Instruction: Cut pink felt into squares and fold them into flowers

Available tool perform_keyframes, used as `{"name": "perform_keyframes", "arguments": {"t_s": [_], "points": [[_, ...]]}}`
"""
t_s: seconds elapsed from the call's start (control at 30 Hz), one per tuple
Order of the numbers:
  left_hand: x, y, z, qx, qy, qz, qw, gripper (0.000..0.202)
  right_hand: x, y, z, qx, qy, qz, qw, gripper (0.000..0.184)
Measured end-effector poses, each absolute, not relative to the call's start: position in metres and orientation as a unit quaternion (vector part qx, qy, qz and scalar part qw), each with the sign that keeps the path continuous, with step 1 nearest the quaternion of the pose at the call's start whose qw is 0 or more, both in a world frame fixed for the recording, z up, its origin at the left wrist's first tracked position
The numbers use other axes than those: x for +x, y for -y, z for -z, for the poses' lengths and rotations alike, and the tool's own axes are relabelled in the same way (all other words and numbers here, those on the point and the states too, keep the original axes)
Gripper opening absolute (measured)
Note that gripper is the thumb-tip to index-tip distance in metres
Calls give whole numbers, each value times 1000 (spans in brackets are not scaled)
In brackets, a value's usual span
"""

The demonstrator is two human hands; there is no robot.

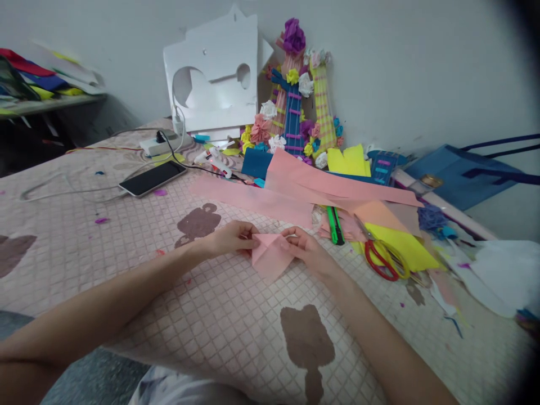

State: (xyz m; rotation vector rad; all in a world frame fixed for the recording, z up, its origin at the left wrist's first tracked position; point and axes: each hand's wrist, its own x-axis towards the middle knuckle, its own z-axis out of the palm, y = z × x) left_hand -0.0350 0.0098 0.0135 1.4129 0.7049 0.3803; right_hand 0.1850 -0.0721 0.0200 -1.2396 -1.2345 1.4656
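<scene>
Between my two hands is a small pink piece of paper [270, 261], partly folded, with creases near its top edge. My left hand [234, 237] pinches its upper left corner. On the opposite side, my right hand [307, 248] grips the upper right edge between thumb and fingers. The paper's lower corner points toward me, just over the quilted cloth [236, 320]. Beyond it lie long pink paper strips [287, 208]. A green utility knife [335, 226] and red and yellow scissors [385, 259] rest to the right of my right hand.
At left lies a phone [152, 178] with a cable, near a white power strip [166, 143]. A glue gun [217, 163] sits behind. Decorated guitar shapes [294, 118] and white foam board [211, 73] lean on the wall. Yellow paper [405, 247] and scraps lie right.
</scene>
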Motion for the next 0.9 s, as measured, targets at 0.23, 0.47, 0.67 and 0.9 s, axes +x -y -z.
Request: {"name": "perform_keyframes", "arguments": {"t_s": [0.23,0.47,0.67,0.9], "points": [[-34,-7,-22,616,-343,-173,688,30,178,75,-11,-513,493,-570,411,36],[-36,-14,-20,630,-318,-161,690,29,173,77,-18,-483,507,-597,391,37],[-34,-11,-24,669,-283,-141,672,25,165,76,-15,-532,493,-541,426,27],[-30,-7,-22,646,-345,-168,659,41,161,77,-10,-546,500,-512,436,25]]}}
